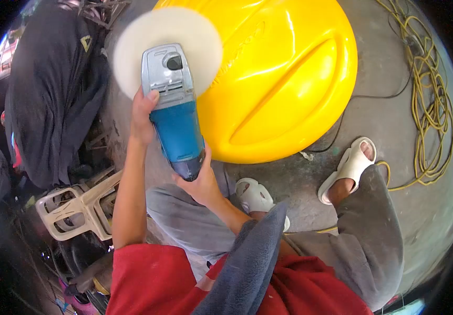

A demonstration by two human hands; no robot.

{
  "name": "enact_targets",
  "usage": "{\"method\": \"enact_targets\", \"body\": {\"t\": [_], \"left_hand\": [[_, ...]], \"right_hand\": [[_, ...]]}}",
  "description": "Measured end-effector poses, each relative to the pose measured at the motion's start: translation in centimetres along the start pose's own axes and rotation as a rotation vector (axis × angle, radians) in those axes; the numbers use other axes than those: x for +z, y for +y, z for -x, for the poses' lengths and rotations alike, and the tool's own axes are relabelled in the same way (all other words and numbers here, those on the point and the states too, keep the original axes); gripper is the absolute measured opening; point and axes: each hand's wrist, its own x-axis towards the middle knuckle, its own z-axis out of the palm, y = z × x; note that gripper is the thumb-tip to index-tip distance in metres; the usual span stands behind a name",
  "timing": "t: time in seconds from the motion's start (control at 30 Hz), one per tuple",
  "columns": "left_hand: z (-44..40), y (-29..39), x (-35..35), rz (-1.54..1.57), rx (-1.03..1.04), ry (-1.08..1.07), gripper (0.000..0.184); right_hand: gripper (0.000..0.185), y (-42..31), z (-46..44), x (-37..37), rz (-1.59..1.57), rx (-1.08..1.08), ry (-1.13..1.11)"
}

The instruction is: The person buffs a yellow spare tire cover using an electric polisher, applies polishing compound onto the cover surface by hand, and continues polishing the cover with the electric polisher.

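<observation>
A grey floor [384, 113] carried everything. On it, at the middle of its far side, lay a big, glossy yellow moulded piece [289, 79], its face ridged and its edge rounded. A person in a red shirt [150, 273] and grey trousers [368, 247] sat at the near edge, a dark grey towel [253, 257] hanging in front. Along the floor's left edge hung a black cloth [53, 100]; along its right edge lay a loosely coiled yellow cord [430, 123]. A pale plastic stool [83, 211] stood toward the near left corner. The blue and grey polisher [176, 128] was held up just beside the yellow piece, its round white pad [200, 47] blurred and overlapping that piece's left edge; whether they touched could not be told. Cream sandals [348, 170] contained the person's feet. The left hand [142, 118] was clamped on the polisher's grey head, the right hand [200, 181] around its rear end.
</observation>
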Motion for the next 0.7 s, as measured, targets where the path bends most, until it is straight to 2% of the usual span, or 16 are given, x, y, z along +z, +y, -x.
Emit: {"method": "enact_targets", "body": {"t": [0.23, 0.3, 0.43, 0.5, 0.63, 0.7], "left_hand": [[1.4, -1.6, -1.6, 0.036, 0.027, -0.021, 0.066], [0.3, -1.1, -1.3, -0.023, 0.034, 0.004, 0.064], [-2.9, 1.0, 0.6, -0.093, 0.073, -0.021, 0.061], [-4.6, 1.9, 1.4, -0.107, 0.116, -0.126, 0.058], [-6.8, 3.4, 2.9, -0.114, 0.080, -0.229, 0.058], [-7.5, 3.6, 3.3, -0.119, 0.077, -0.223, 0.058]], "right_hand": [[0.108, 2.5, 0.0, 0.8, 0.004, 0.059, -0.065], [0.105, 2.8, -1.0, 1.2, -0.015, -0.103, 0.021], [0.107, 1.2, -3.1, 1.2, -0.015, -0.100, 0.069], [0.108, 0.2, -4.0, 1.2, -0.160, -0.059, 0.073], [0.107, -1.7, -5.1, 0.8, -0.184, -0.032, 0.102], [0.107, -2.3, -5.4, 0.8, -0.276, 0.016, 0.100]]}}
